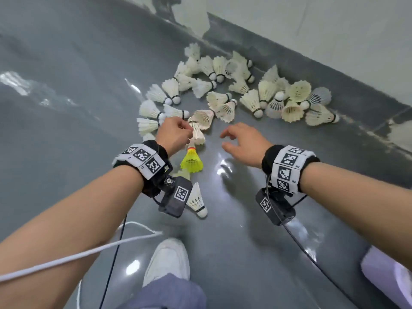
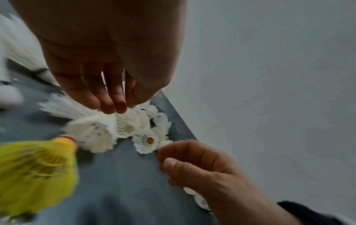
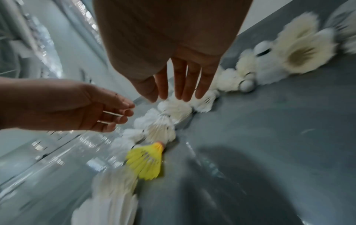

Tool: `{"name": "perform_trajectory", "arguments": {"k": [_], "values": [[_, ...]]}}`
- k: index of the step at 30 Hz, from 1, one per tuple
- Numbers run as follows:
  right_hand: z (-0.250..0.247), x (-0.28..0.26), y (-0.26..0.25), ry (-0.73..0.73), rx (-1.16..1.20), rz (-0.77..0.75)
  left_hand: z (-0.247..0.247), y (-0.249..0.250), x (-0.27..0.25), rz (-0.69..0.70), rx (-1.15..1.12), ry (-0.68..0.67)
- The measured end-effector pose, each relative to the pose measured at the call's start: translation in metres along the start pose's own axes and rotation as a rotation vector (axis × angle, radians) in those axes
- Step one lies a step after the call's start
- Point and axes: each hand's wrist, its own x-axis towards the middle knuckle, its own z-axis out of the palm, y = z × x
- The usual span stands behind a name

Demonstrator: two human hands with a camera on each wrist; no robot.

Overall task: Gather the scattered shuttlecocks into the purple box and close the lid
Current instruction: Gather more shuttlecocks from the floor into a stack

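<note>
Several white feather shuttlecocks (image 1: 252,94) lie heaped on the grey floor along the wall. One white shuttlecock (image 1: 198,136) lies nearest me, with a yellow shuttlecock (image 1: 192,161) just behind it. My left hand (image 1: 189,130) has its fingertips (image 2: 115,106) bunched right at that white one's neck. Whether they pinch it I cannot tell. My right hand (image 1: 225,140) hovers to its right with fingers (image 3: 189,85) straight and spread, holding nothing. Another white shuttlecock (image 1: 197,202) lies under my left wrist. A pale purple object (image 1: 388,273) is cut off at the lower right.
The pale wall (image 1: 334,30) with a dark skirting strip bounds the pile at the back right. My white shoe (image 1: 167,259) stands below the hands. A white cord (image 1: 78,256) and black cables trail over the glossy floor, which stretches far to the left.
</note>
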Motion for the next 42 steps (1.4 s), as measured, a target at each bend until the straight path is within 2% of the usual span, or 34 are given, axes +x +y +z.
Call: {"name": "perform_trajectory", "arguments": {"k": [2, 7, 13, 18, 21, 24, 25, 27, 29, 30, 32, 35, 37, 38, 42], "values": [[0.022, 0.008, -0.026, -0.127, -0.035, -0.092, -0.015, -0.027, -0.003, -0.061, 0.012, 0.051], [0.064, 0.011, -0.054, -0.311, -0.114, -0.216, -0.024, -0.063, -0.010, -0.161, 0.072, 0.062], [0.087, 0.009, -0.054, -0.400, -0.190, -0.207, -0.022, -0.075, -0.021, -0.320, 0.263, -0.206], [0.098, 0.007, -0.051, -0.469, -0.209, -0.148, -0.015, -0.073, -0.024, -0.451, 0.065, -0.312], [0.095, 0.010, -0.049, -0.427, -0.154, -0.089, -0.013, -0.067, -0.022, -0.469, -0.115, -0.251], [0.076, 0.011, -0.049, -0.327, -0.069, -0.084, -0.017, -0.058, -0.017, -0.408, -0.192, -0.192], [0.067, 0.013, -0.050, -0.284, 0.011, -0.069, -0.020, -0.054, -0.015, -0.385, -0.218, -0.180], [0.051, 0.019, -0.052, -0.200, 0.325, 0.024, -0.025, -0.047, -0.011, -0.359, -0.273, -0.196], [0.042, 0.026, -0.053, -0.038, 0.578, 0.118, -0.032, -0.037, -0.007, -0.349, -0.354, -0.274], [0.040, 0.031, -0.052, 0.049, 0.614, 0.134, -0.035, -0.032, -0.006, -0.343, -0.403, -0.325], [0.037, 0.034, -0.056, 0.115, 0.611, 0.110, -0.038, -0.023, -0.007, -0.311, -0.469, -0.444], [0.032, 0.034, -0.068, 0.003, 0.553, 0.060, -0.033, -0.019, -0.012, -0.178, -0.439, -0.547], [0.032, 0.031, -0.072, -0.093, 0.442, 0.032, -0.031, -0.025, -0.010, -0.063, -0.408, -0.499], [0.033, 0.030, -0.073, -0.093, 0.386, 0.018, -0.032, -0.031, -0.007, -0.039, -0.407, -0.480], [0.043, 0.033, -0.064, -0.019, 0.191, -0.004, -0.033, -0.050, 0.004, -0.080, -0.499, -0.383]]}}
